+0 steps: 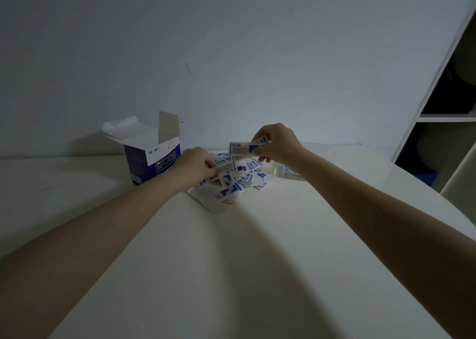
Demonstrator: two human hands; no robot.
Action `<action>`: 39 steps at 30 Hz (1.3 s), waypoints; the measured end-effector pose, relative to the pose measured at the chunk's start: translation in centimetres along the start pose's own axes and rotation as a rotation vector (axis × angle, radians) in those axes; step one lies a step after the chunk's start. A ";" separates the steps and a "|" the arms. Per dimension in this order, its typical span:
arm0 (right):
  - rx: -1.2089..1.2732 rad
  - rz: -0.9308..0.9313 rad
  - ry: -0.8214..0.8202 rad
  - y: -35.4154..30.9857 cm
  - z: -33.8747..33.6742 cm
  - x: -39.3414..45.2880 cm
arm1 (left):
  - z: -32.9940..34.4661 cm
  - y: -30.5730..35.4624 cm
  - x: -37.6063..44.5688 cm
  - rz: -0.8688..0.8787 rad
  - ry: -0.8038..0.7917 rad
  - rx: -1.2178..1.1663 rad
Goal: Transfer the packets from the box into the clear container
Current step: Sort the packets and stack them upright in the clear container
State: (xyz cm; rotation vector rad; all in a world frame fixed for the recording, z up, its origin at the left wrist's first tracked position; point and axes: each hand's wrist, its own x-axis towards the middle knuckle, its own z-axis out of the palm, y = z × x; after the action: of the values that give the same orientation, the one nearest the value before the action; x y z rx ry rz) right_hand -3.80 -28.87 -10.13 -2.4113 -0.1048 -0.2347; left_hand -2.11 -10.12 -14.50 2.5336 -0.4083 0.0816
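Observation:
A blue and white box [152, 158] stands open on the table at the back left, its flaps up. Several white packets with blue marks lie in a loose pile [231, 184] on the table just right of the box. My left hand [198, 167] rests on the pile's left side, fingers curled onto packets. My right hand [275, 143] holds a small stack of packets [242, 148] above the pile. The clear container [322, 155] sits behind my right wrist, partly hidden, with some packets visible inside it.
The white table [231, 261] runs up to a plain wall. A white shelf unit [443, 119] with dark compartments stands at the right, a blue object low beside it. The table's right edge curves off near the shelf.

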 end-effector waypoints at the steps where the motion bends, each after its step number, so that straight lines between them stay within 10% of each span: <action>1: 0.002 -0.006 0.022 0.1 -0.2 0.1 | -0.2 -0.2 0.0 -0.032 0.045 -0.093; 9: -0.101 -0.011 -0.003 -0.6 -0.9 0.1 | -1.0 -0.4 0.0 -0.191 0.036 -0.380; 15: -0.376 -0.265 -0.167 -2.4 1.3 -0.9 | -0.6 1.5 -0.2 -0.067 -0.104 -0.094; 23: -0.523 -0.340 -0.246 -1.0 3.3 -1.1 | -0.4 1.7 -0.5 -0.050 -0.291 -0.612; 29: -0.524 -0.356 -0.204 1.0 3.7 -1.6 | -0.9 -0.3 -0.9 0.087 -0.486 0.303; 39: -0.449 -0.345 -0.270 4.0 6.1 -3.0 | -0.9 -2.3 -1.8 0.111 -0.291 0.340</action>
State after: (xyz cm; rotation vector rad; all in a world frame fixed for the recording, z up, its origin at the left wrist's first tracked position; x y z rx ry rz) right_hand -5.35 -27.88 -17.87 -2.8511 -0.6566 -0.0917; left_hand -3.09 -7.30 -15.25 2.8656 -0.7007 -0.1950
